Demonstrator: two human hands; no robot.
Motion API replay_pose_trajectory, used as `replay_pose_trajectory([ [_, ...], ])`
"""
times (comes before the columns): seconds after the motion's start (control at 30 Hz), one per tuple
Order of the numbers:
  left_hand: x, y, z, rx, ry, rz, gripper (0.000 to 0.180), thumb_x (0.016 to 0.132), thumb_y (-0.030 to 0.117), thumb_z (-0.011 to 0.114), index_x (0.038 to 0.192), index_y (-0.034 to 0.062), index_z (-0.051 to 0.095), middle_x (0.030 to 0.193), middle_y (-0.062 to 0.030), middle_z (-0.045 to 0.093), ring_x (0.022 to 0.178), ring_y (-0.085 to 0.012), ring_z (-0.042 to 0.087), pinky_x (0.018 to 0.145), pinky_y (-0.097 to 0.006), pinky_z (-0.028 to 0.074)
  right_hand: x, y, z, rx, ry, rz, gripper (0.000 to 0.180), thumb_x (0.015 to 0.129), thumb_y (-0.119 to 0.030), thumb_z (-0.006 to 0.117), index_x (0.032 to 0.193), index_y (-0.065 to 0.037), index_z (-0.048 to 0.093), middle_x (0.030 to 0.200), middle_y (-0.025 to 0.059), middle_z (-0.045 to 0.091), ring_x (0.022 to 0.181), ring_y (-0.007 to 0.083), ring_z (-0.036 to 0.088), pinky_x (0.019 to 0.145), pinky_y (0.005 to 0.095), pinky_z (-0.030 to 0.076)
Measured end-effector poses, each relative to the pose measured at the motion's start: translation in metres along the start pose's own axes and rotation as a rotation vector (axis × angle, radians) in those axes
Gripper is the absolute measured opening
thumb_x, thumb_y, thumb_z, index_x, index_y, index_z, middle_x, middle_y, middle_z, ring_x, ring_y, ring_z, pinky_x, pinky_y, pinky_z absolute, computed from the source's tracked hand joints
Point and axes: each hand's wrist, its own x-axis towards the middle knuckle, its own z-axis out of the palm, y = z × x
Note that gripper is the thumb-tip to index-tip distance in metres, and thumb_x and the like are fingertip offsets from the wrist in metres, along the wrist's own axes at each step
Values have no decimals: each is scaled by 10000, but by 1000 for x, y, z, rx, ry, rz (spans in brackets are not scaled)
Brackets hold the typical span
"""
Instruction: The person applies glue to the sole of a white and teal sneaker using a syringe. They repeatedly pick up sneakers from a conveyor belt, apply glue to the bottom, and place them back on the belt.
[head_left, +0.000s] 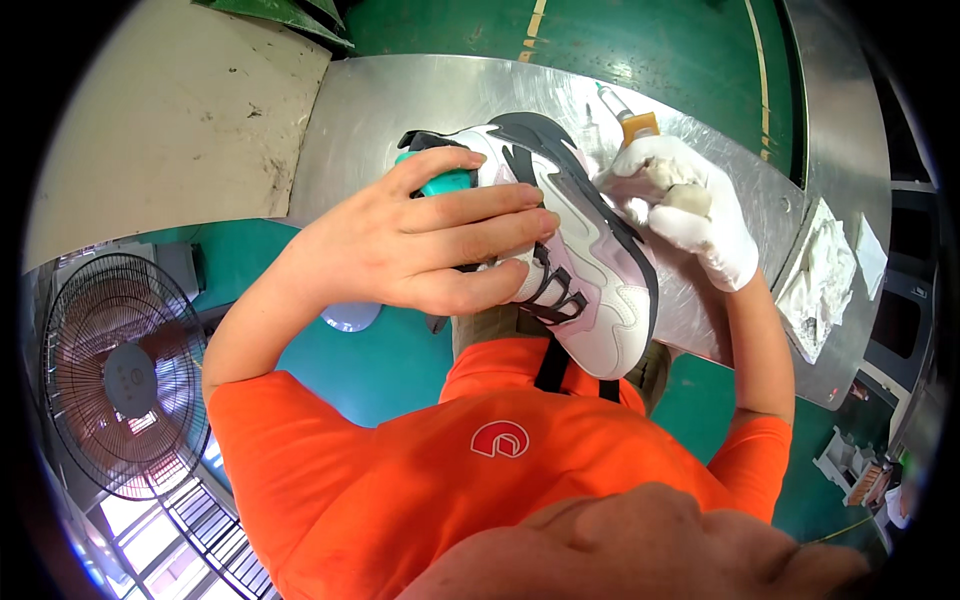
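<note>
My bare left hand (430,235) is closed around the upper of a white, pink and dark grey sneaker (608,310), its fingers lying across the tongue and dark laces. The sneaker is tilted on its side above the bench, toe toward my body. A green shoe last (447,183) shows in its opening, partly behind my fingers. Beside the dark edge of the sole is my right hand (705,200) in a white glove. Its fingers are curled together, with greyish fingertips; what they hold, if anything, I cannot make out.
A metal bench (370,100) lies under the sneaker. Beyond my right hand are an orange-brown block (638,127) and a pale tube with a green tip (612,98). Crumpled white cloth (818,280) lies at the right. A fan (125,375) stands at the left, below a beige panel (180,120).
</note>
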Motion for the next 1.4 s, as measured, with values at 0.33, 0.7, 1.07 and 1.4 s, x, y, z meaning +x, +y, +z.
replay_pose_trajectory([
  [0.33, 4, 2, -4, -17, -30, -21, 312, 800, 128, 722, 1014, 153, 497, 1221, -56, 653, 1129, -229, 620, 952, -447, 472, 38, 3, 3, -901, 338, -270, 431, 701, -273, 711, 1076, -73, 641, 938, 195, 580, 872, 352, 616, 798, 392, 504],
  [0.7, 2, 2, -3, -26, -29, -33, 324, 810, 98, 690, 1063, 156, 496, 1228, -49, 650, 1140, -233, 620, 942, -438, 470, 55, -11, 25, -1245, 339, -373, 337, 709, -279, 709, 986, -94, 655, 998, 197, 567, 841, 372, 624, 756, 444, 534],
  [1.07, 4, 3, -3, -23, -5, -43, 356, 800, 99, 702, 1083, 159, 496, 1233, -52, 646, 1119, -230, 628, 911, -431, 481, 39, -12, 7, -1085, 371, -427, 306, 715, -178, 708, 1010, -116, 655, 1014, 146, 595, 870, 315, 639, 774, 382, 538],
  [1.4, 5, 0, -1, -7, -21, -11, 409, 762, 164, 790, 1027, 117, 482, 1235, -80, 650, 1141, -251, 605, 961, -465, 471, 13, -7, 11, -333, 51, -16, 399, 694, -3, 642, 1092, -23, 672, 1095, 72, 652, 1049, 161, 613, 958, 297, 462],
])
